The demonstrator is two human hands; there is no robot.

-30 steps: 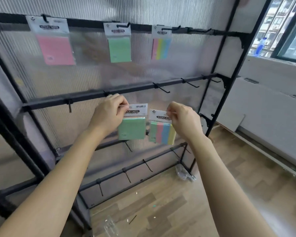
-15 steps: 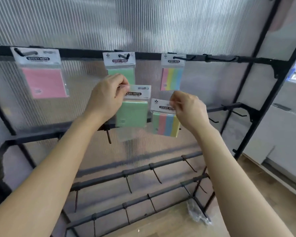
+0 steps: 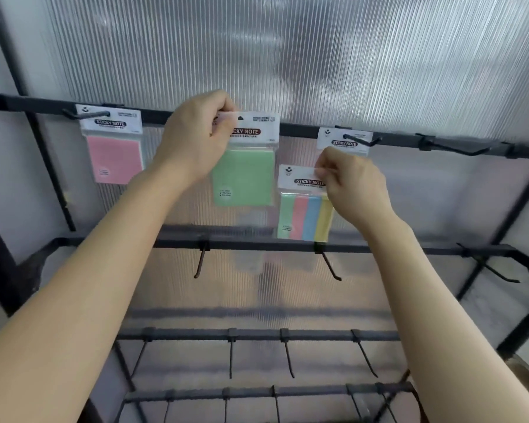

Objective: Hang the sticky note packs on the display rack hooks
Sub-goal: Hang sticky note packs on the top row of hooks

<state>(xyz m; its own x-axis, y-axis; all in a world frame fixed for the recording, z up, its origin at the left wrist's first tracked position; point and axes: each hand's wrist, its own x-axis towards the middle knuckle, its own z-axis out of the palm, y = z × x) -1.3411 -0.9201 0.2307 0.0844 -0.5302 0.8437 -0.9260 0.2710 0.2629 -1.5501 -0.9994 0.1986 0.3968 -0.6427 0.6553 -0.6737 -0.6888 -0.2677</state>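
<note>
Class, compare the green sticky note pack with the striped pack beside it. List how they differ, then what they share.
Colour: the green pack is one plain colour; the striped pack shows green, pink, blue and yellow bands. Height: the green pack is up at the top rail; the striped pack sits lower. Holder: the left hand pinches the green pack, the right hand the striped pack. Shared: white STICKY NOTE headers, both pinched there.

The display rack (image 3: 257, 247) has matt black bars and thin dark hooks (image 3: 330, 265) that look like metal. Behind it stands a ribbed, translucent plastic panel (image 3: 318, 56) with a soft sheen. The green pack (image 3: 245, 175), striped pack (image 3: 306, 215) and pink pack (image 3: 113, 157) are paper pads in glossy clear plastic sleeves with white card headers.
</note>
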